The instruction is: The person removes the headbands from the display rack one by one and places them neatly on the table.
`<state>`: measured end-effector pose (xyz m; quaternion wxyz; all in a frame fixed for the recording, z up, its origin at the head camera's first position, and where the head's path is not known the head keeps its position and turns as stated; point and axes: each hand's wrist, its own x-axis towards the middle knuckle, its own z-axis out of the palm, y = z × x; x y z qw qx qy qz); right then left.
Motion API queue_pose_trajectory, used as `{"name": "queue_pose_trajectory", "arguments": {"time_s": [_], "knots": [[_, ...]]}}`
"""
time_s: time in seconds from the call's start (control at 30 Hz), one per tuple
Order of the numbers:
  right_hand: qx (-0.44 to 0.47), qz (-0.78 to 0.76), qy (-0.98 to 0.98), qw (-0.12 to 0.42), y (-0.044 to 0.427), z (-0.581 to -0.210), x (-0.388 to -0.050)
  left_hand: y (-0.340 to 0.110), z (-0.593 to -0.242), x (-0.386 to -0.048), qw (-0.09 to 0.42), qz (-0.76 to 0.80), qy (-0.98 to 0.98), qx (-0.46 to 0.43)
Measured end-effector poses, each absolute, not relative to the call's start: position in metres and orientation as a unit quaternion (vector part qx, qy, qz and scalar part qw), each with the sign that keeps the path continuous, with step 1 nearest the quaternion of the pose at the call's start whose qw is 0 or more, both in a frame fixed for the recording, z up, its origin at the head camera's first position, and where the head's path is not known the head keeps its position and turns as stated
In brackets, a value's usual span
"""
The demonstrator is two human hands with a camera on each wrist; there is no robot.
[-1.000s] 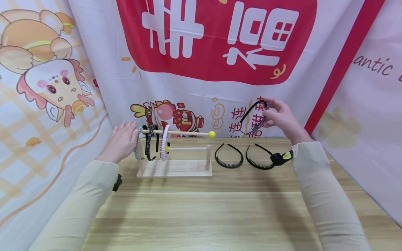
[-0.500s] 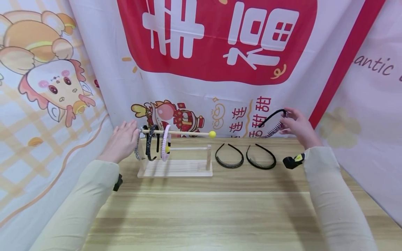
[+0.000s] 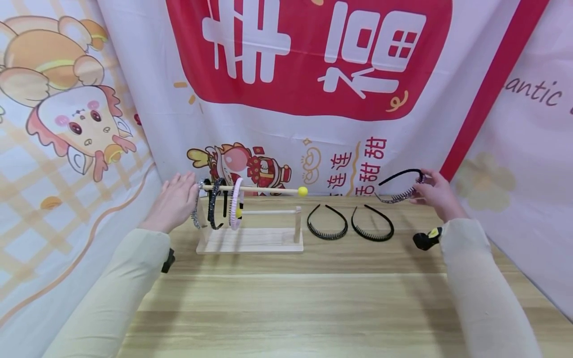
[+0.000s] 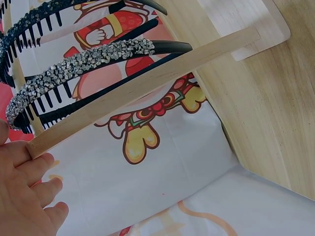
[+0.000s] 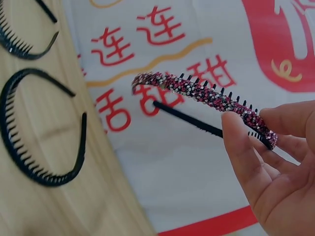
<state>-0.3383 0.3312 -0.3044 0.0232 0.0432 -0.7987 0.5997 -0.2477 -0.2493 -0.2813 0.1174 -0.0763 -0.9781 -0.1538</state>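
Observation:
My right hand [image 3: 436, 194] pinches one end of a headband [image 5: 197, 91] with pink and silver sparkles and black teeth, holding it in the air. Below and left of it, two black toothed headbands [image 3: 373, 223] [image 3: 328, 222] lie on the table. On the left, my left hand [image 3: 173, 201] rests against the end of a wooden headband rack [image 3: 250, 241]; its fingertips touch the post top in the left wrist view. On the upper rod hang a silver-stone headband [image 4: 74, 69], a dark glittery headband [image 3: 213, 204] and a pale pink headband [image 3: 235, 204].
Yellow balls [image 3: 303, 191] cap the rods; the upper one sticks out to the right. The wood-grain table [image 3: 286, 308] stretches toward me. Printed cloth [image 3: 313, 132] hangs behind and on both sides, close to the hands.
My right hand has moved right and down with the sparkly headband, away from above the black ones. The left hand stays at the rack's end.

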Motion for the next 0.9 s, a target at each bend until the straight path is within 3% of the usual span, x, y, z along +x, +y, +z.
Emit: {"name": "queue_pose_trajectory", "arguments": {"time_s": [0.9], "knots": [[-0.029, 0.644, -0.764, 0.023, 0.373, -0.384, -0.329, -0.249, -0.281, -0.245, 0.115, -0.152, -0.979, -0.073]]}}
